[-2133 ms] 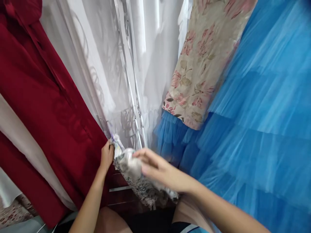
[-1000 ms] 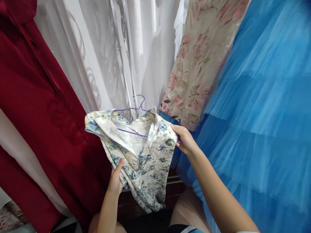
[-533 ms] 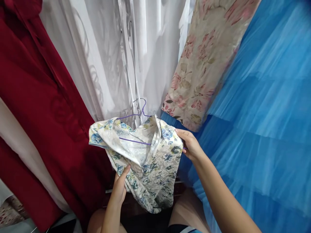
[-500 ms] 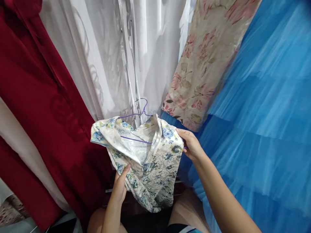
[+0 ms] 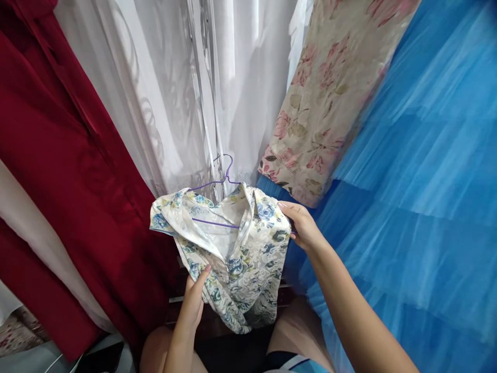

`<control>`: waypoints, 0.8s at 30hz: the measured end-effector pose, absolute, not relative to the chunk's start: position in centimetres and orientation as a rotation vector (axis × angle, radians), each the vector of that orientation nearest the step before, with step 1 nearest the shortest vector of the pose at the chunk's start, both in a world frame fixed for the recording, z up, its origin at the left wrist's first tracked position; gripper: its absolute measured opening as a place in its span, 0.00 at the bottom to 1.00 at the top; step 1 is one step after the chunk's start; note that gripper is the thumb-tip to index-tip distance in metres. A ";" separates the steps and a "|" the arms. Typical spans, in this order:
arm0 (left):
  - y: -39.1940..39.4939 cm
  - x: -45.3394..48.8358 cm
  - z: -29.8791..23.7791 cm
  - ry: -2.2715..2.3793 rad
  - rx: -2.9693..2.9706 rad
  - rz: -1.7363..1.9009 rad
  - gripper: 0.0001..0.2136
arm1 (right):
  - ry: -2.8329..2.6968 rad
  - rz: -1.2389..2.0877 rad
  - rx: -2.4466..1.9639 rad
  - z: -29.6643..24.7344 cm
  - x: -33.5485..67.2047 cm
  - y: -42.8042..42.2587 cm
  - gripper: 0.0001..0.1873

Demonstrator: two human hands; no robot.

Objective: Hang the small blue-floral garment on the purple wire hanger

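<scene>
Floral garment [image 5: 256,264] in both hands [image 5: 305,225]

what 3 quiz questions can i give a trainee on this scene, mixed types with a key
1. Multiple choice: what colour is the hanger inside the blue-flowered top?
a) red
b) purple
c) green

2. True or false: the left hand grips the hanger by its hook.

3. Fill in: in the picture, the pink-flowered cloth hangs between the white fabric and the ____ layered fabric.

Key:
1. b
2. False; it grips the side of the top, while the right hand is at the top's shoulder
3. blue
</scene>
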State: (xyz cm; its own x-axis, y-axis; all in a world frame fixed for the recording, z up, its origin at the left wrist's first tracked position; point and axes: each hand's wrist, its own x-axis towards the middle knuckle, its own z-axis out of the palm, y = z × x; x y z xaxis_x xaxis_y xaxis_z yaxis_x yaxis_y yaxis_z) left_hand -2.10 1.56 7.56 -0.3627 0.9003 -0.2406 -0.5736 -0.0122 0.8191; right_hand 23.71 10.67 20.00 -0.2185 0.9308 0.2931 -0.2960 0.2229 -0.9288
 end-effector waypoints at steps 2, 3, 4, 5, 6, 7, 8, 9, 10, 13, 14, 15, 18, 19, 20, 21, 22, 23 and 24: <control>1.6 -2.1 8.1 1.071 0.453 1.650 0.19 | -1.286 1.285 -0.674 20.3 23.4 11.0 0.16; 1.7 -2.1 8.4 1.067 0.463 1.655 0.20 | -1.285 1.280 -0.671 20.5 23.2 11.2 0.16; 1.8 -2.2 8.6 1.067 0.468 1.659 0.20 | -1.291 1.279 -0.669 20.7 23.1 11.3 0.16; 1.8 -2.2 8.8 1.070 0.468 1.661 0.20 | -1.304 1.284 -0.667 20.9 23.1 11.4 0.16; 1.9 -2.3 8.9 1.074 0.461 1.665 0.20 | -1.323 1.296 -0.666 21.0 23.1 11.4 0.16; 1.8 -2.3 8.8 1.079 0.451 1.666 0.20 | -1.347 1.314 -0.667 21.0 23.2 11.4 0.16; 1.8 -2.3 8.5 1.084 0.442 1.662 0.20 | -1.373 1.336 -0.673 20.9 23.4 11.3 0.16; 1.7 -2.2 8.1 1.089 0.437 1.654 0.20 | -1.400 1.359 -0.685 20.7 23.6 11.1 0.16; 1.6 -2.1 7.5 1.097 0.439 1.642 0.20 | -1.426 1.377 -0.703 20.4 23.8 11.0 0.17; 1.0 -1.8 5.7 1.137 0.482 1.593 0.20 | -1.483 1.327 -0.771 19.1 24.1 10.4 0.19; 0.8 -1.8 5.1 1.143 0.511 1.579 0.20 | -1.480 1.257 -0.789 18.6 24.2 10.2 0.20; 0.6 -1.9 4.6 1.146 0.539 1.565 0.21 | -1.463 1.169 -0.805 18.0 24.1 10.1 0.21; 0.1 -2.5 3.5 1.163 0.591 1.530 0.23 | -1.360 0.937 -0.837 16.1 24.1 9.8 0.20; 0.0 -2.8 3.3 1.169 0.600 1.522 0.24 | -1.316 0.905 -0.844 15.4 24.2 9.8 0.19; -0.1 -3.1 3.1 1.174 0.607 1.518 0.24 | -1.271 0.890 -0.852 14.7 24.3 9.9 0.18; -0.2 -3.3 2.9 1.172 0.619 1.517 0.24 | -1.222 0.881 -0.860 14.0 24.5 9.9 0.18; -0.2 -3.5 2.7 1.166 0.633 1.513 0.24 | -1.168 0.869 -0.870 13.3 24.8 10.1 0.17; -0.2 -3.5 2.5 1.169 0.642 1.511 0.24 | -1.117 0.857 -0.887 12.5 25.2 10.2 0.18; -0.2 -3.5 2.3 1.181 0.643 1.512 0.24 | -1.075 0.848 -0.907 11.6 25.6 10.2 0.18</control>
State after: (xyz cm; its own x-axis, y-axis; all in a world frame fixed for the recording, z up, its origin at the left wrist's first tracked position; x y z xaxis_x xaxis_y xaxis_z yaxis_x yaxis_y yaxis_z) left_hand -3.51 -0.19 2.25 -0.2923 0.9386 -0.1832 -0.4056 0.0519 0.9126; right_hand 25.56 10.21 11.62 0.2555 0.9022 0.3475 -0.1278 0.3878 -0.9129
